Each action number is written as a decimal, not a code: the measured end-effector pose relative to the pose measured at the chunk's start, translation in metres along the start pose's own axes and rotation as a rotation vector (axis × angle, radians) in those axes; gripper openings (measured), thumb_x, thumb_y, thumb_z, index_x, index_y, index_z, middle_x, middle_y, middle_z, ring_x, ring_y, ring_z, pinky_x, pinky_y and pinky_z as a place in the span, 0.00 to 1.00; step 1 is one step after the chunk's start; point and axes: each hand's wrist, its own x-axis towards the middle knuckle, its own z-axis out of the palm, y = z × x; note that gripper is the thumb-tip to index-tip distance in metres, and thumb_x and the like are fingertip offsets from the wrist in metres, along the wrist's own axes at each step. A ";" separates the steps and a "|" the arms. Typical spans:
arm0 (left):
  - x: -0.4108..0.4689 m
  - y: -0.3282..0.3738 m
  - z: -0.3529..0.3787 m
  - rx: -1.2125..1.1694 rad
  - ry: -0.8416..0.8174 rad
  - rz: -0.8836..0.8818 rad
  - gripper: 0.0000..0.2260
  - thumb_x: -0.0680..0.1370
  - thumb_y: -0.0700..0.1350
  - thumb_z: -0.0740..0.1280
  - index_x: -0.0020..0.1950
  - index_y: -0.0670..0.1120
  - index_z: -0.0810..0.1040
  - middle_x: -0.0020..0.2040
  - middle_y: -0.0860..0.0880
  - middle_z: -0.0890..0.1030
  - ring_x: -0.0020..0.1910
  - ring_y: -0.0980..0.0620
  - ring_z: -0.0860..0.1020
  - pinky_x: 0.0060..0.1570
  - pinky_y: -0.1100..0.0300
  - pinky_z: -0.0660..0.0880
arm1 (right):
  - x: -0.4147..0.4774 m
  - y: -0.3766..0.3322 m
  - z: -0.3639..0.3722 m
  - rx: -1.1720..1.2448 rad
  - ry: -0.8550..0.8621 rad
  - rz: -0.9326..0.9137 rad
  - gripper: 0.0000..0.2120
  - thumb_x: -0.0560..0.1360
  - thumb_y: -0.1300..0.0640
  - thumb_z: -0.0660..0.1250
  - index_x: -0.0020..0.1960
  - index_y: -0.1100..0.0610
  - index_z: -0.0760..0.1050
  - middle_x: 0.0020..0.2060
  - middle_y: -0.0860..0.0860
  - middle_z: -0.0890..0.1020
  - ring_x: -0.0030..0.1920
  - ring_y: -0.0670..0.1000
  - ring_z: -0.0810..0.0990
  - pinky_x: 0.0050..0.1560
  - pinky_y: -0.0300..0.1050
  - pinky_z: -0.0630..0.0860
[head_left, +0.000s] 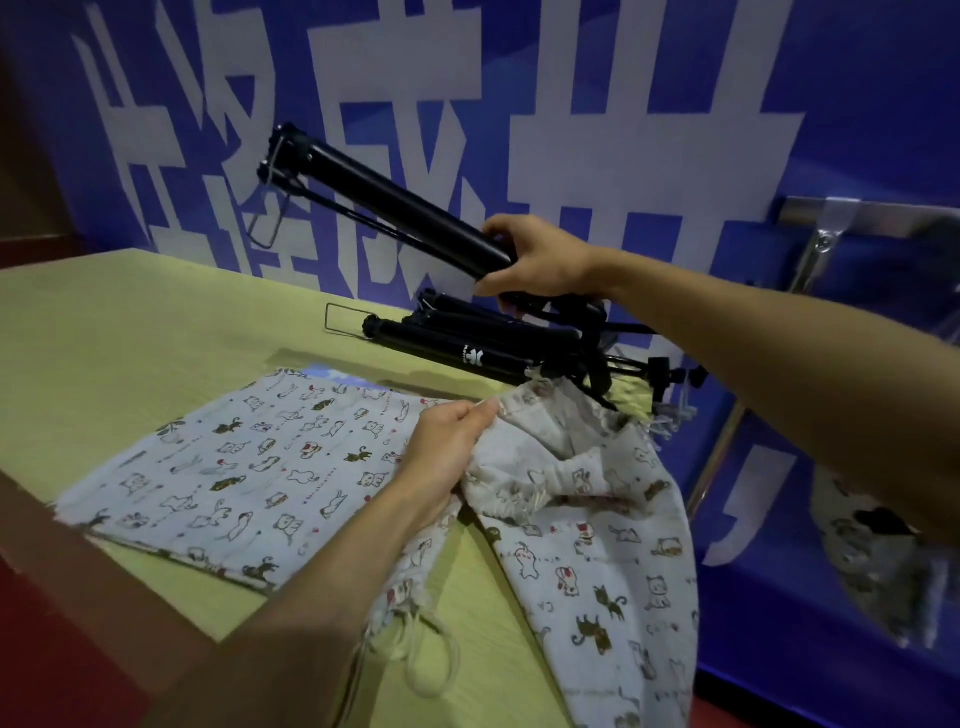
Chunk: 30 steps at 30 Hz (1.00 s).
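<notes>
**Q:** ok so what's actually being held up there?

**A:** A folded black tripod (395, 202) is gripped near its lower end by the right hand (540, 260), with the fingers wrapped round the tube. It's held tilted in the air, its far end pointed up and to the left. Right below it, a pile of black tripods (467, 348) is seen lying at the back of the yellow-green table (104, 322).

**Q:** and the other hand?

**A:** The rim of a cat-print drawstring bag (597, 545) is pinched by the left hand (447, 447), thumb and fingers closed on the fabric at the mouth. The bag is draped over the table's right edge, its mouth turned toward the pile and just beside it. Whether they touch can't be told.

**Q:** anything else on there?

**A:** A second cat-print bag (234, 467) is laid flat on the table, to the left of that hand. A white cord (431, 660) is looped by the forearm. A blue banner (857, 104) with big white characters is hung behind it all.
</notes>
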 end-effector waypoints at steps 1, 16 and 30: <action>0.000 0.002 0.000 -0.008 0.000 -0.031 0.16 0.78 0.50 0.67 0.43 0.37 0.80 0.38 0.41 0.83 0.38 0.45 0.81 0.44 0.51 0.77 | -0.004 -0.006 -0.003 0.017 0.018 -0.020 0.17 0.74 0.64 0.70 0.59 0.58 0.68 0.38 0.54 0.80 0.30 0.47 0.82 0.32 0.41 0.79; -0.035 0.080 0.039 -0.073 0.106 -0.053 0.10 0.81 0.47 0.63 0.46 0.43 0.80 0.47 0.40 0.84 0.48 0.41 0.82 0.55 0.44 0.77 | -0.105 -0.049 -0.061 0.379 0.567 -0.121 0.17 0.73 0.58 0.73 0.56 0.62 0.71 0.31 0.56 0.77 0.25 0.51 0.78 0.29 0.43 0.76; -0.102 0.162 0.075 0.053 0.014 0.073 0.09 0.80 0.48 0.63 0.49 0.43 0.78 0.39 0.42 0.79 0.35 0.45 0.78 0.35 0.56 0.75 | -0.216 -0.070 -0.106 0.497 0.572 0.041 0.10 0.69 0.70 0.71 0.48 0.66 0.73 0.30 0.57 0.78 0.27 0.55 0.78 0.31 0.46 0.77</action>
